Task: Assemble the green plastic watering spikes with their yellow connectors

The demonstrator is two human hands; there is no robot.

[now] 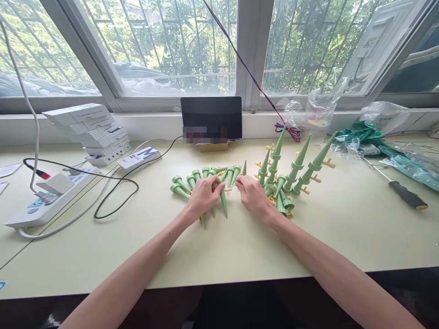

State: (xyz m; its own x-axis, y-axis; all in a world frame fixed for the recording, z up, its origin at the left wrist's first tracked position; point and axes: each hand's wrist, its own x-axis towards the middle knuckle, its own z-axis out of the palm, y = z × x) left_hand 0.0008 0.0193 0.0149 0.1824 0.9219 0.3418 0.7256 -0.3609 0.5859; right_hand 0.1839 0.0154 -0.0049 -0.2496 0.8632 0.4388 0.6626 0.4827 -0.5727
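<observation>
My left hand [205, 195] is closed around the upper part of a green spike [223, 204], whose tip points down toward me. A small yellow valve [228, 189] sticks out beside its fingers. Just to the right, my right hand [253, 196] is pinched; what its fingertips hold is too small to name. Several loose green spikes [179, 182] lie fanned out behind and left of my left hand. Right of my right hand, stacked green spikes with yellow valves [302, 167] stand upright, and more lie at their base [282, 203].
A black tablet [211, 116] stands by the window. At left are stacked white boxes [98, 132], a power strip [51, 196] and looping cables. A screwdriver [408, 194] and green items in plastic [366, 139] lie at right. The table's front edge runs under my forearms.
</observation>
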